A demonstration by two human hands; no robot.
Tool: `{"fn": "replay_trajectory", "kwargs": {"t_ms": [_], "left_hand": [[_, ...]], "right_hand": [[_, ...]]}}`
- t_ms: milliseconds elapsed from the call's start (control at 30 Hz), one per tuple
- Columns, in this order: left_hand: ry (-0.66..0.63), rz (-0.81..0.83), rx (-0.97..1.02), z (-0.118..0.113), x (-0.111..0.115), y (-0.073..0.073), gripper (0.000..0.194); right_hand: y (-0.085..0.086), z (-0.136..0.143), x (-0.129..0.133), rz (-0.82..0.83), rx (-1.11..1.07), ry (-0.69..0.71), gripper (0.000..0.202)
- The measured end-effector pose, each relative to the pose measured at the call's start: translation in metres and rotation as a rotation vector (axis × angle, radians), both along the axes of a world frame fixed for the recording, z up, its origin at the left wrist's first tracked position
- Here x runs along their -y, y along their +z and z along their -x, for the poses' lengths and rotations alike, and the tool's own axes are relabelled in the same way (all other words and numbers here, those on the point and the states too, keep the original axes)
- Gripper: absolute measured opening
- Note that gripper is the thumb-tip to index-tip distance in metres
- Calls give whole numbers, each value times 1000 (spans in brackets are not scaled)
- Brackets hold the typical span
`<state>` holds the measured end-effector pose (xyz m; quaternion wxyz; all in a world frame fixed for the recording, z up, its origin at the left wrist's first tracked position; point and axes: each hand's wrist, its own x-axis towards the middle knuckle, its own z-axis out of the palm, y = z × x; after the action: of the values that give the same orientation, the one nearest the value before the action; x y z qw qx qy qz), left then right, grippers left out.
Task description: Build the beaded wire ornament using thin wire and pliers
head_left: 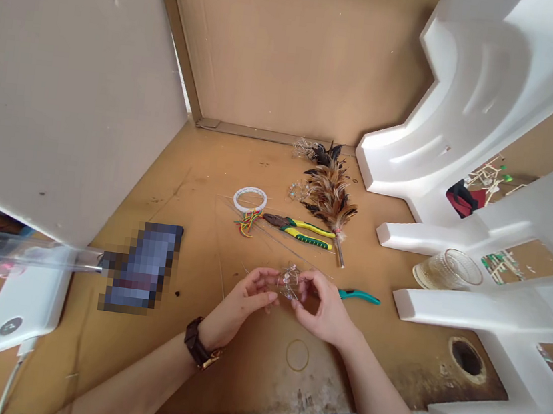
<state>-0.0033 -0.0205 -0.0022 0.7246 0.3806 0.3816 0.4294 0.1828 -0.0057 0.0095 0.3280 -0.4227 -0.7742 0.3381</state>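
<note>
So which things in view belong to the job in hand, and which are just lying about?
Likely in the job:
- beaded wire piece, held between left hand and right hand
- pliers, just beyond the hands
- teal-handled tool, by the right hand

Apparently just lying about:
- glass
- white power bank
- blurred-out phone

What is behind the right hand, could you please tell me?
A teal handle sticks out past the right hand; whatever the hand covers there cannot be seen.
</note>
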Motion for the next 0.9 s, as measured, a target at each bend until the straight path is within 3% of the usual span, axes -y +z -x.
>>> {"fn": "replay_trajectory", "kwargs": {"t_ms": [167, 333, 467, 667, 900], "left_hand": [[-24, 115, 156, -1, -1, 2, 33], [-66, 107, 223, -1, -1, 2, 39], [-62, 126, 227, -1, -2, -2, 35], [-83, 152, 230, -2, -2, -6, 29], [-60, 166, 161, -2, -6, -11, 28]], "right_hand": [[-1, 3, 2, -40, 56, 21, 34], [1, 3, 2, -60, 74, 2, 32], [3, 0, 1, -4, 76, -57, 29], [-1, -1, 0, 136, 11, -24, 28], [-2, 0, 1, 89, 110, -31, 43]]}}
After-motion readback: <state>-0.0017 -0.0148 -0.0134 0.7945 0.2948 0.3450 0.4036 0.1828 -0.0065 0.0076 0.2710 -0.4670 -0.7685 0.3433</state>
